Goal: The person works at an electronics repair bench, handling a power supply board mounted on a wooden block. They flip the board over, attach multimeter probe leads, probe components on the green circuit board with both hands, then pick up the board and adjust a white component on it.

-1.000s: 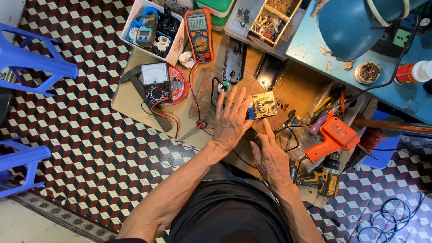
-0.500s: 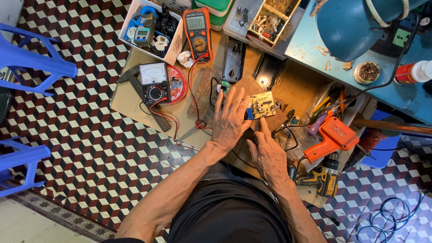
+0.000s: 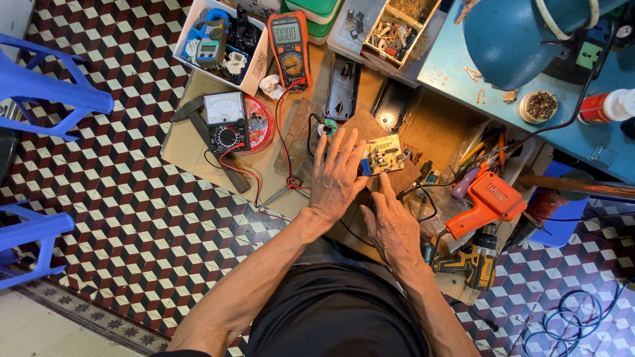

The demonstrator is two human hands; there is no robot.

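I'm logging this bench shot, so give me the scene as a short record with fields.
Left hand: flat, fingers spread, beside the circuit board
Right hand: forefinger pointing up at the board
Bench: analog meter, orange multimeter, red tin
Right side: orange solder gun, drill
Floor: blue stools

The tiled floor [image 3: 112,218] has a cube pattern in dark red, black and white. The plastic chairs [image 3: 56,92] are blue. The digital multimeter [image 3: 289,46] is orange and black with a grey screen. The glue gun [image 3: 488,201] is bright orange. The small circuit board [image 3: 383,154] is pale yellow-green. The lamp shade [image 3: 509,39] is blue, on a light blue table [image 3: 456,69].
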